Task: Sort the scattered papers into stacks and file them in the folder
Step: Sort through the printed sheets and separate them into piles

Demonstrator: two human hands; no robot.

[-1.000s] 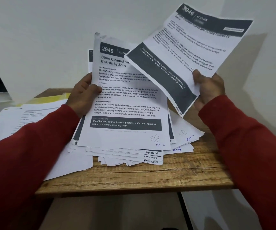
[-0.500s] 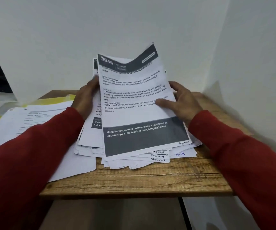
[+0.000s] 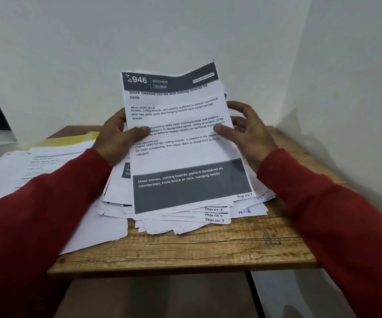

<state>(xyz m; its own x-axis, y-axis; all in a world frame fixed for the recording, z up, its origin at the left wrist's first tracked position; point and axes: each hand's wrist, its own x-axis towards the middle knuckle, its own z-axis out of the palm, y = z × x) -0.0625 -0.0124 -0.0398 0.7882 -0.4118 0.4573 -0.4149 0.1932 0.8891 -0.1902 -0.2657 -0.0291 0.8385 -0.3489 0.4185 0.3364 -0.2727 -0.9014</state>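
A stack of printed papers (image 3: 185, 152) leans up from the wooden table (image 3: 185, 249), its lower edges fanned out with handwritten page numbers showing. The top sheet carries a dark header "946 KITCHEN" and a dark band near its foot. My left hand (image 3: 116, 138) grips the stack's left edge, thumb pressed on the top sheet. My right hand (image 3: 245, 131) holds the right edge, thumb on the sheet and fingers curled behind. A yellow folder (image 3: 70, 140) lies at the back left, mostly covered by other papers.
A second spread of white sheets (image 3: 25, 171) covers the table's left side and overhangs it. White walls close in behind and on the right, forming a corner. The table's front edge is near my arms.
The sheet my right hand held up at the right came down onto the front of the stack. Both hands now hold the stack by its sides.
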